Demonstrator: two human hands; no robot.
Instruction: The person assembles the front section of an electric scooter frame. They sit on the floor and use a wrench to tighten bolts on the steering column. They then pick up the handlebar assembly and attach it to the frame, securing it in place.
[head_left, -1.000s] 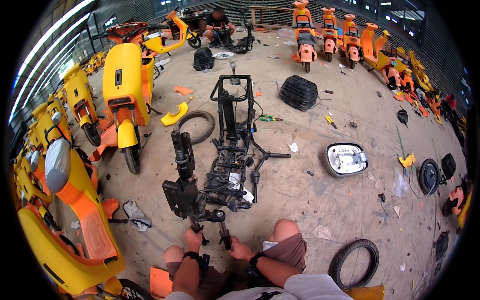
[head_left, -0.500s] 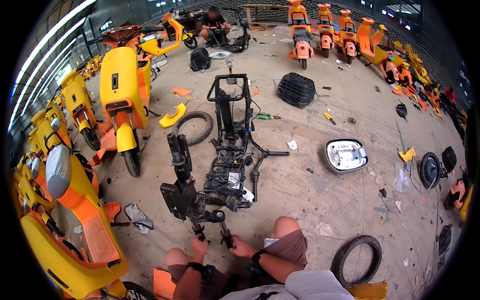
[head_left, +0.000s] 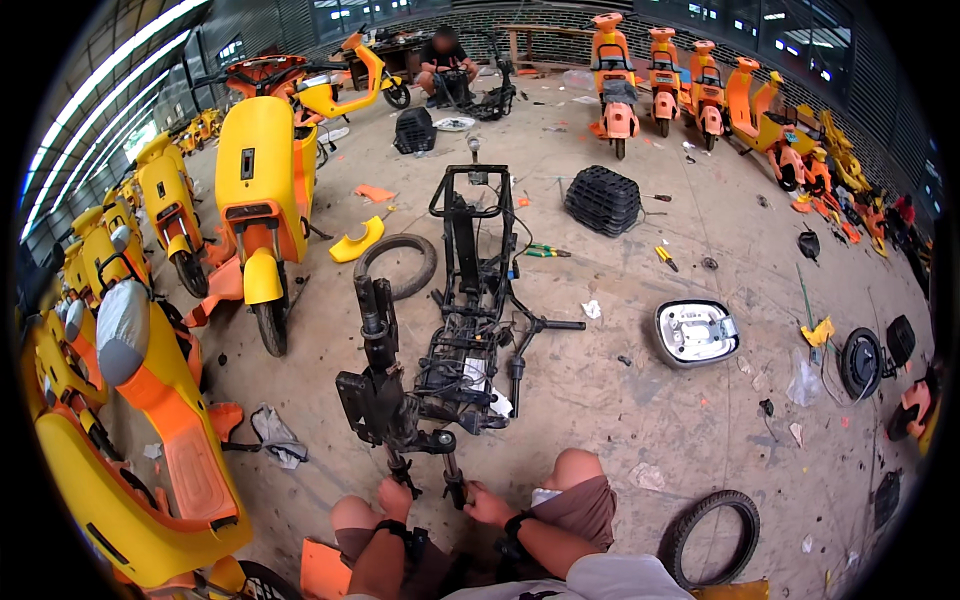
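In front of me a stripped black scooter frame [head_left: 468, 345] lies on the floor, its front fork [head_left: 420, 438] pointing toward me. My left hand [head_left: 394, 498] is closed at the lower end of the left fork leg [head_left: 399, 466]. Beside it, my right hand [head_left: 487, 504] grips the lower end of the right fork leg [head_left: 453, 478]. The fingertips are small and partly hidden behind the fork ends. A black steering column [head_left: 374, 322] and a black plate [head_left: 357, 405] stick up above the fork. Loose wires and a white label lie across the frame's middle.
A tire [head_left: 398, 266] and a yellow panel [head_left: 357, 240] lie beyond the frame's left side. To the right are a white-lined seat [head_left: 697, 333], black crates [head_left: 602, 200], pliers [head_left: 666, 258] and another tire [head_left: 712, 540]. Yellow scooters [head_left: 255, 180] line the left; a person [head_left: 446, 70] sits far back.
The view has shifted slightly, so the scene sits a little lower and farther right. Both hands stay at the fork ends, with little visible movement against the fork.
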